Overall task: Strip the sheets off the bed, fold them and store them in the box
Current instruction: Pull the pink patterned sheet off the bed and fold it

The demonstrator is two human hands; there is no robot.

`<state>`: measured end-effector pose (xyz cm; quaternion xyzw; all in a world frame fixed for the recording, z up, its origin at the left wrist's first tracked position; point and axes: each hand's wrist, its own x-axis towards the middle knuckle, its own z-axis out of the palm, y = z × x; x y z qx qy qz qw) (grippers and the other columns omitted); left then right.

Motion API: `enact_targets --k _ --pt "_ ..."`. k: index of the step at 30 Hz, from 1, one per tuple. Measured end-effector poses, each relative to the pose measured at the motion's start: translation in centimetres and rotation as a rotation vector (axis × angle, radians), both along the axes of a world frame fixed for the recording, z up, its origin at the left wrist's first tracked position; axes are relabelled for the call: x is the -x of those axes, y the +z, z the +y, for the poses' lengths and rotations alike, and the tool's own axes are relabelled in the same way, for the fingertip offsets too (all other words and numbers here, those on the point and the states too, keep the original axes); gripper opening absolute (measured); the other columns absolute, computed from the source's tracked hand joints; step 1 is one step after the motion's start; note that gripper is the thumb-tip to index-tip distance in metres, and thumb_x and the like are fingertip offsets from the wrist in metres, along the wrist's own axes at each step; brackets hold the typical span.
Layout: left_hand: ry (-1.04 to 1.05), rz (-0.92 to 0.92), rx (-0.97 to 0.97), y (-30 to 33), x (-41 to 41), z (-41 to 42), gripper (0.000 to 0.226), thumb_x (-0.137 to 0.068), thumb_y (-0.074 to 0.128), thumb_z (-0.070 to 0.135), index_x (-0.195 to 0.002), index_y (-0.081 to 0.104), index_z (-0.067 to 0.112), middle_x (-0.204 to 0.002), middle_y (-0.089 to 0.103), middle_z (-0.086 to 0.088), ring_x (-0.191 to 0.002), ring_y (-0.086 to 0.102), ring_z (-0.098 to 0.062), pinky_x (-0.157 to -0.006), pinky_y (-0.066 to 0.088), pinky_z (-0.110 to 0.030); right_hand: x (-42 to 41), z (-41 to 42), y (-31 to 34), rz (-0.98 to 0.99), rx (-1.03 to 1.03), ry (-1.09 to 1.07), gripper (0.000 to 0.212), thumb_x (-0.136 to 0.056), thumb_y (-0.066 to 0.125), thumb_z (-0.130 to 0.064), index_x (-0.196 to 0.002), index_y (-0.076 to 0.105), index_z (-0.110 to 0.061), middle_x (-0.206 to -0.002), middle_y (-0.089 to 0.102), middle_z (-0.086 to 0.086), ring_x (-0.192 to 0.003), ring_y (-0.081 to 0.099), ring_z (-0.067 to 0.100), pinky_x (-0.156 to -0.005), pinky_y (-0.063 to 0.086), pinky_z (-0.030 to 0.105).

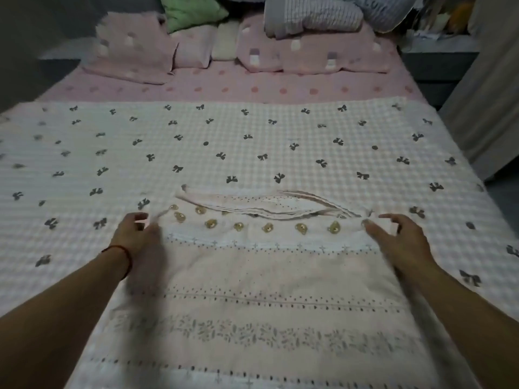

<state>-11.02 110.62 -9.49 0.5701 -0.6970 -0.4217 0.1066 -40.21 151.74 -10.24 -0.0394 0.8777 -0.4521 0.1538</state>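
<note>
On the bow-print bedspread, the left hand pinches the folded pink sheet's far corner while the right hand, fingers spread loose, hovers at the opposite corner, likely squaring the fold.

Head of bed: green cushion and striped grey bolster lay on pink pillows.
Right: pale curtain hung.

We see a matt cloth sheet lying on a waffle-textured cloth blanket; far pillows look soft.
</note>
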Motion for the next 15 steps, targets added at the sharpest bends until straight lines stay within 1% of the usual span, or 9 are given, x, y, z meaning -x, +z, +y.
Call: enact_targets --k 2,4,6,8,10,12,13,14,15 --pt "-0.031 -0.092 -0.012 -2.4 0.5 0.6 0.052 -0.095 0.067 0.037 -0.133 0.052 0.005 -0.122 0.058 -0.01 -0.108 0.057 -0.033 -0.09 0.044 -0.038 0.4 -0.5 -2.5 -0.099 -0.145 -0.02 0.081 -0.083 0.072 -0.06 -0.145 0.046 -0.015 -0.143 0.054 0.012 -0.125 0.055 0.035 -0.095 0.046 0.039" --pt "-0.032 -0.138 0.011 -3.7 -0.4 1.6 0.06 -0.091 0.066 0.05 -0.131 0.053 0.007 -0.118 0.059 -0.008 -0.101 0.055 -0.029 -0.088 0.045 -0.039 0.1 0.3 -3.7 -0.17 -0.236 0.0 0.096 -0.079 0.073 -0.066 -0.152 0.037 -0.015 -0.149 0.05 0.013 -0.129 0.052 0.036 -0.102 0.047 0.044" --pt "-0.077 -0.187 0.018 -3.4 -2.2 2.1 0.066 -0.085 0.065 0.065 -0.126 0.056 0.013 -0.117 0.064 -0.007 -0.1 0.061 -0.03 -0.087 0.051 -0.044 -0.7 0.8 -3.2 -0.219 -0.292 0.036 0.099 -0.066 0.075 -0.076 -0.143 0.046 -0.022 -0.136 0.06 0.009 -0.114 0.062 0.033 -0.091 0.054 0.046" --pt "-0.138 -0.249 -0.027 -2.6 -4.4 2.5 0.063 -0.083 0.064 0.069 -0.12 0.059 0.017 -0.112 0.069 -0.005 -0.094 0.066 -0.028 -0.082 0.054 -0.043 -1.4 1.4 -1.7 -0.264 -0.264 0.071 0.09 -0.065 0.079 -0.072 -0.135 0.055 -0.02 -0.123 0.065 0.004 -0.099 0.066 0.029 -0.076 0.054 0.037" --pt "-0.178 -0.269 -0.183 -1.7 -6.5 2.9 0.056 -0.084 0.064 0.066 -0.114 0.064 0.019 -0.1 0.076 -0.004 -0.084 0.073 -0.026 -0.08 0.058 -0.044 -2.0 1.7 -0.1 -0.353 -0.25 0.115 0.078 -0.077 0.079 -0.054 -0.138 0.054 -0.011 -0.111 0.062 -0.004 -0.092 0.065 0.027 -0.079 0.046 0.035" --pt "-0.195 -0.257 -0.347 -1.0 -7.7 2.9 0.053 -0.085 0.065 0.06 -0.118 0.065 0.019 -0.096 0.079 -0.003 -0.08 0.076 -0.026 -0.082 0.06 -0.047 -2.2 2.0 1.1 -0.455 -0.279 0.157 0.079 -0.072 0.085 -0.055 -0.132 0.061 -0.009 -0.095 0.069 -0.003 -0.08 0.068 0.025 -0.084 0.049 0.038" --pt "-0.208 -0.263 -0.351 -1.0 -8.1 2.7 0.056 -0.085 0.065 0.058 -0.124 0.062 0.018 -0.101 0.078 -0.004 -0.082 0.076 -0.025 -0.083 0.059 -0.046 -2.1 2.2 1.4 -0.485 -0.304 0.158 0.086 -0.062 0.087 -0.063 -0.128 0.064 -0.012 -0.095 0.075 -0.001 -0.082 0.072 0.027 -0.086 0.054 0.042" --pt "-0.224 -0.294 -0.303 -1.1 -8.2 2.3 0.063 -0.086 0.066 0.057 -0.132 0.056 0.016 -0.112 0.075 -0.006 -0.086 0.074 -0.024 -0.084 0.058 -0.044 -2.3 2.2 1.5 -0.464 -0.338 0.161 0.093 -0.057 0.087 -0.068 -0.13 0.063 -0.016 -0.105 0.076 0.003 -0.09 0.073 0.029 -0.09 0.055 0.045" --pt "-0.236 -0.342 -0.211 -1.4 -7.6 2.2 0.07 -0.086 0.068 0.056 -0.139 0.049 0.014 -0.12 0.071 -0.009 -0.09 0.07 -0.024 -0.084 0.055 -0.043 -2.2 2.2 1.3 -0.396 -0.42 0.158 0.098 -0.061 0.084 -0.069 -0.138 0.055 -0.016 -0.12 0.071 0.007 -0.102 0.07 0.031 -0.093 0.054 0.047"
